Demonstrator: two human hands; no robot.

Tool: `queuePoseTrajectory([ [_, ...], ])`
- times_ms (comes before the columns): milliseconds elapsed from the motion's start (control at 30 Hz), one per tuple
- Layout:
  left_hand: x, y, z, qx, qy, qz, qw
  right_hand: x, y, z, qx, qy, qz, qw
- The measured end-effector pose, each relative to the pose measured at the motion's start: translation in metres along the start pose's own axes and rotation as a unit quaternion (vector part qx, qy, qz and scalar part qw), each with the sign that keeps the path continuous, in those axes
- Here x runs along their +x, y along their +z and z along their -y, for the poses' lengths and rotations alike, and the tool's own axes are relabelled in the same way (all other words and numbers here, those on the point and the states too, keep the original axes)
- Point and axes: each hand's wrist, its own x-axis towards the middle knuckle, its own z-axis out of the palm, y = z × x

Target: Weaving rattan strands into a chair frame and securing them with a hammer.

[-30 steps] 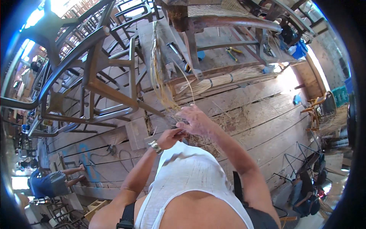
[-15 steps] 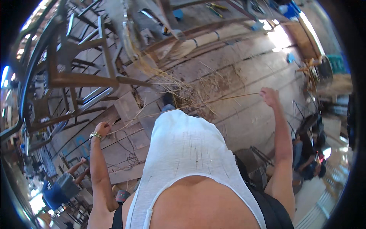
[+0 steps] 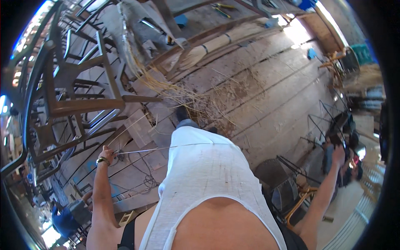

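Observation:
My left hand (image 3: 109,153), with a watch at its wrist, is closed around a thin, pale cane strip (image 3: 139,151) low on the left. One length of the strip crosses from this hand to the front of my white tank top. Another pale length slants from the hand up toward the wooden floor. Far out on the right, my right hand (image 3: 338,156) is raised at the end of a stretched arm. Its fingers are blurred, and whether the strip reaches it cannot be seen.
Stacked dark wooden chair frames (image 3: 83,106) crowd the left. Loose cane strands (image 3: 166,85) and shavings litter the plank floor (image 3: 271,108) by my foot. A tied pale bundle (image 3: 214,43) lies beyond. Dark chairs (image 3: 285,187) stand lower right; other people are at both sides.
My right hand has swung outward and down to the right from above the floor. The strip now passes across my top. My left hand has shifted slightly down and left.

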Motion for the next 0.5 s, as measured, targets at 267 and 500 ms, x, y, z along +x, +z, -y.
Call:
queuePoseTrajectory([
  [267,0.009,-0.133,-0.167,-0.175,-0.077,0.051,0.98,-0.095,0.069,0.063,0.045,-0.079,0.134,0.987],
  [500,0.158,-0.159,-0.178,-0.262,0.002,0.112,0.959,-0.088,0.118,0.132,-0.015,-0.313,0.244,0.918],
])
